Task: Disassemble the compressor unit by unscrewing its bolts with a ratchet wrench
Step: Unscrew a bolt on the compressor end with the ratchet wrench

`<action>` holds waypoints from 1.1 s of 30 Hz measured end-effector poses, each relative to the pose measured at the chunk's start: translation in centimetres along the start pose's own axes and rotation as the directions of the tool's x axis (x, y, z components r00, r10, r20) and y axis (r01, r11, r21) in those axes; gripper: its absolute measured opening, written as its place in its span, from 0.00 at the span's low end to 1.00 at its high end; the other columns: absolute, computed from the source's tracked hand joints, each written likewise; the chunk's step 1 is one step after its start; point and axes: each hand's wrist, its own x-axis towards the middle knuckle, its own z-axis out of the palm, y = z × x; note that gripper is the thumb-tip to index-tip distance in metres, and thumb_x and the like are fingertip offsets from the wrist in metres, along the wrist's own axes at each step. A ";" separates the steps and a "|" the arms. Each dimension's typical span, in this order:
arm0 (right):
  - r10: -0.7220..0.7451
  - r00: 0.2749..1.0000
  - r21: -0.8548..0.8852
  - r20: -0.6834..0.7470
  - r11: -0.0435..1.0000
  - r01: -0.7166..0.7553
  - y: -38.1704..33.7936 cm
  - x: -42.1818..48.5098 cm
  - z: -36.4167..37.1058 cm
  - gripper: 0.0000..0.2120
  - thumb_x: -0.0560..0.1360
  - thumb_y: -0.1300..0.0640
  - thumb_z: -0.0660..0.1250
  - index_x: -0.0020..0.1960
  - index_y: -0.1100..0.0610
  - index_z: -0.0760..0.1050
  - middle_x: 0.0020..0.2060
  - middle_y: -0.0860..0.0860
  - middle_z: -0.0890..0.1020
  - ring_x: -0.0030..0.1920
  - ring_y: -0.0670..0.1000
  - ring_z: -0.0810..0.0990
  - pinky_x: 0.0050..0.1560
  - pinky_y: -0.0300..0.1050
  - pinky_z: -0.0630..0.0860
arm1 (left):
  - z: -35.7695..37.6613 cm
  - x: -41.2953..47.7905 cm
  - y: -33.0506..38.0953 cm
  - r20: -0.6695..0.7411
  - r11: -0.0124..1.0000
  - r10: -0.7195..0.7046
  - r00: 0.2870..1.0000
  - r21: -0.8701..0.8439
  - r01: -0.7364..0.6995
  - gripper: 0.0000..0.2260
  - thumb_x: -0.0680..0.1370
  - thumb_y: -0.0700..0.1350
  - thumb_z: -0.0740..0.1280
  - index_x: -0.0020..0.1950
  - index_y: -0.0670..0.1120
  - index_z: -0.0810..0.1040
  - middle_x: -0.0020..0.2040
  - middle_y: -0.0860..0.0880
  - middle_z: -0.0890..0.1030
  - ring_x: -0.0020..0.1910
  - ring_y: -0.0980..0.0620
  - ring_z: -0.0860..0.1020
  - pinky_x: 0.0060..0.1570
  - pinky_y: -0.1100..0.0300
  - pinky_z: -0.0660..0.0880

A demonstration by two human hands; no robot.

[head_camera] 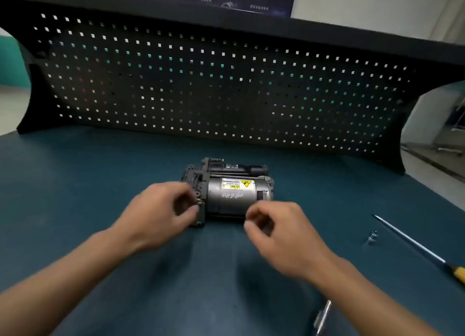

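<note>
Head view: judged early, at steadying the compressor unit, which lies on the green bench top, before any wrenching. Left hand curled at its left end bracket, right hand curled just off its near right corner; grip or mere touch not to be told through blur. Next: fetching the likely ratchet wrench, nearer than the unit, cut off by the frame edge. Bolts too small to make out.

Bench, teal top | compressor ctr | screwdriver R | small metal part beside | metal tool btm edge
</note>
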 end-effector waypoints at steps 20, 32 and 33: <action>0.450 0.830 -0.498 0.329 0.829 -0.253 4.9 -0.6 -1.0 0.15 0.78 0.36 0.61 0.45 0.47 0.65 0.44 0.44 0.74 0.46 0.52 0.75 0.44 0.49 0.72 | 3.5 7.3 -1.3 0.414 0.946 -0.227 0.881 0.310 0.098 0.47 0.68 0.56 0.71 0.79 0.63 0.46 0.80 0.57 0.46 0.79 0.51 0.44 0.71 0.50 0.65; 0.554 0.773 -0.676 0.310 0.700 -0.230 10.6 -2.3 -7.8 0.16 0.75 0.39 0.67 0.40 0.50 0.72 0.37 0.47 0.78 0.38 0.46 0.77 0.38 0.43 0.72 | -2.7 8.9 -6.2 0.680 0.901 0.019 0.733 0.306 -0.308 0.49 0.67 0.48 0.78 0.71 0.77 0.47 0.75 0.72 0.44 0.75 0.68 0.48 0.71 0.70 0.50; 0.559 0.774 -0.675 0.296 0.696 -0.245 11.2 -1.8 -8.0 0.15 0.75 0.39 0.68 0.39 0.49 0.73 0.37 0.47 0.78 0.38 0.45 0.76 0.37 0.42 0.70 | -3.0 8.9 -6.6 0.672 0.865 0.039 0.739 0.347 -0.361 0.49 0.68 0.49 0.77 0.71 0.79 0.45 0.75 0.74 0.44 0.75 0.68 0.50 0.70 0.70 0.52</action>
